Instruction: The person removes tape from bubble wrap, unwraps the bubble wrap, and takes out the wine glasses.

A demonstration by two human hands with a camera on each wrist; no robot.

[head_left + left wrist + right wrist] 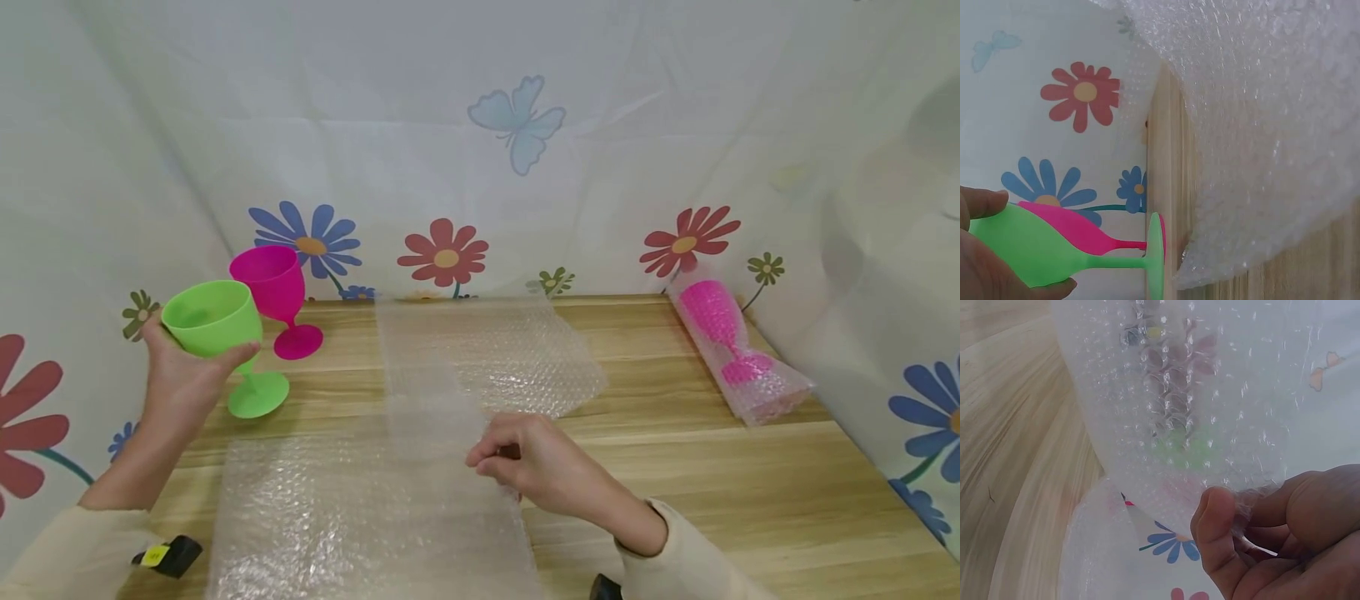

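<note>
My left hand (180,379) grips the bowl of a green plastic goblet (217,321) at the left, thumb on the near side. The goblet is upright; whether its foot touches the table I cannot tell. Just behind it stands a pink goblet (273,287), partly covered by the green one in the left wrist view. My right hand (547,471) pinches the edge of a bubble wrap sheet (330,525) between thumb and fingers. In the right wrist view the lifted bubble wrap (1210,412) hangs from those fingertips (1216,509).
A second bubble wrap sheet (517,358) lies at the table's back, overlapped by the nearer one. At the back right, another pink goblet (712,312) lies on its side inside bubble wrap. Flower-printed curtains (517,233) enclose the wooden table (645,467) at back and sides.
</note>
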